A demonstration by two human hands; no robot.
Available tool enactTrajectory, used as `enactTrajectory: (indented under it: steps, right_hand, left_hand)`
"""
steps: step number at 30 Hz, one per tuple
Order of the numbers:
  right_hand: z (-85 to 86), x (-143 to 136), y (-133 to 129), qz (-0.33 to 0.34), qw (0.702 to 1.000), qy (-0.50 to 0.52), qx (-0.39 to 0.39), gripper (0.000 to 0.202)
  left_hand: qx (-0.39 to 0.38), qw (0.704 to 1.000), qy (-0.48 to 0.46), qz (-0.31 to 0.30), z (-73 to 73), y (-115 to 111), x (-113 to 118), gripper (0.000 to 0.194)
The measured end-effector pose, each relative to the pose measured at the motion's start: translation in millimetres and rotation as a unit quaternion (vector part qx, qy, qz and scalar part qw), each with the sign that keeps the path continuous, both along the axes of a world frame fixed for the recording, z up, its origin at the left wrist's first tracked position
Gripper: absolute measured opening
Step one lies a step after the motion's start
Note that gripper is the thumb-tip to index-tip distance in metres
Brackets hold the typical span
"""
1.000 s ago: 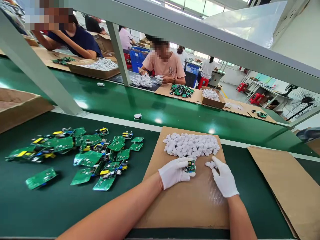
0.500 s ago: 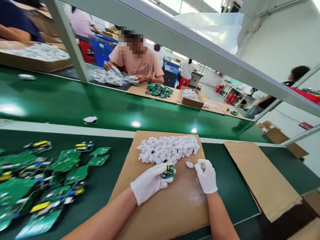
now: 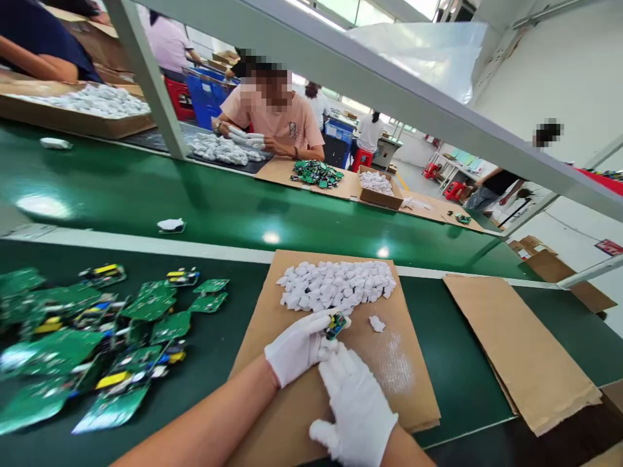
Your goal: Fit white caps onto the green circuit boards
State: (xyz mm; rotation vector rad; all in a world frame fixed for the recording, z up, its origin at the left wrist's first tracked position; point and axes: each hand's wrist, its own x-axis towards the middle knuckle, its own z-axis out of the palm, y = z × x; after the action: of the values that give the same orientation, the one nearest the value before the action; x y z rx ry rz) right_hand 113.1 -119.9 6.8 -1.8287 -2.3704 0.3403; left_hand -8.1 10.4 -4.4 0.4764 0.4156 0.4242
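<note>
My left hand (image 3: 302, 347), in a white glove, is closed on a small green circuit board (image 3: 335, 324) with yellow and dark parts. It hovers over a cardboard sheet (image 3: 413, 395). Just below it, my gloved right hand (image 3: 357, 405) is spread with the thumb apart, its fingertips close to the left fingers; whether they touch I cannot tell. No object shows in the right hand. Beyond the hands lies a heap of small white pieces (image 3: 335, 285). One loose white piece (image 3: 376, 323) rests right of the board.
Many green circuit boards (image 3: 156, 301) are strewn at the left. Folded cardboard (image 3: 520, 350) lies right. Behind runs a green belt (image 3: 219, 207) carrying a white-topped board (image 3: 171, 225). A co-worker (image 3: 277, 123) sits across it, and a slanted metal beam (image 3: 389, 78) crosses above.
My right hand has moved left and nearer, from beside the loose white piece to below my left hand, and its fingers have spread. The left hand still holds the board; the view has shifted slightly.
</note>
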Motion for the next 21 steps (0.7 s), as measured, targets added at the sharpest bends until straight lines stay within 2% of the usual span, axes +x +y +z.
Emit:
enactTrajectory:
  steps: [1, 3, 5, 6, 8, 10, 11, 14, 16, 19, 21]
  right_hand:
    - [0.2, 5, 1, -0.016, 1.0, -0.008, -0.001, 0.076]
    - [-1.7, 15, 4, -0.098, 0.994, -0.038, 0.007, 0.072]
    - [-4.7, 15, 6, -0.126, 0.991, -0.051, 0.0, 0.075]
    - [-5.7, 12, 6, -0.114, 0.992, -0.048, -0.009, 0.084]
    - [-5.6, 3, 4, -0.032, 0.998, -0.033, -0.031, 0.097]
    - [-4.0, 0, 4, 0.048, 0.997, -0.026, -0.046, 0.094]
    - [-3.2, 2, 6, 0.052, 0.997, -0.03, -0.045, 0.089]
    - [-2.9, 11, 11, -0.063, 0.996, -0.064, -0.012, 0.079]
    - [-4.1, 10, 11, -0.081, 0.995, -0.062, -0.003, 0.083]
    - [-5.7, 2, 6, 0.016, 0.999, -0.031, -0.029, 0.097]
    - [-6.5, 3, 5, 0.053, 0.998, -0.03, -0.036, 0.092]
  left_hand:
    - [0.001, 1.0, -0.006, 0.004, -0.2, 0, 0, 0.022]
    - [0.006, 1.0, -0.021, 0.015, -1.2, 2, -1, 0.023]
    - [0.016, 0.999, -0.037, 0.024, -2.9, 3, -1, 0.029]
    - [0.023, 0.998, -0.047, 0.025, -3.9, 3, -2, 0.033]
    - [0.036, 0.997, -0.072, 0.021, -5.8, 4, -2, 0.04]
    - [0.043, 0.994, -0.098, 0.013, -7.0, 4, -3, 0.039]
    - [0.045, 0.993, -0.107, 0.01, -7.2, 4, -3, 0.037]
    - [0.045, 0.992, -0.119, 0.005, -6.7, 5, -4, 0.029]
    - [0.046, 0.991, -0.123, 0.0, -6.0, 6, -4, 0.027]
    - [0.045, 0.99, -0.131, -0.004, -5.6, 6, -3, 0.03]
    - [0.046, 0.99, -0.131, -0.003, -5.2, 7, -4, 0.033]
